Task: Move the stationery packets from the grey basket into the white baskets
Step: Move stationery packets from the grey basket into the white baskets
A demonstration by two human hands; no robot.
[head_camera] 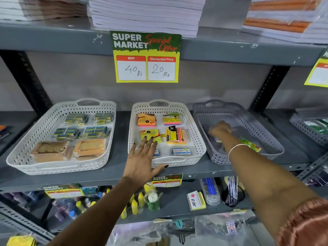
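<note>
Right hand (220,130) blurred, fingers unclear | perforated grey basket (266,139) | left hand (142,157) fingers splayed

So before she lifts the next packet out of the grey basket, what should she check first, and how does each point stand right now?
1. Right hand inside the grey basket: ok, it reaches in near the basket's left side.
2. Firm hold on a packet: cannot tell, the hand is blurred.
3. Packets left to move: ok, a green and yellow packet lies by the wrist.
4. Room in the middle white basket: ok, bare floor shows between its packets.
5. Left hand clear of the drop spot: not ok, it lies spread flat over that basket's front left corner.
6. Left white basket: not ok, nearly full.
</note>
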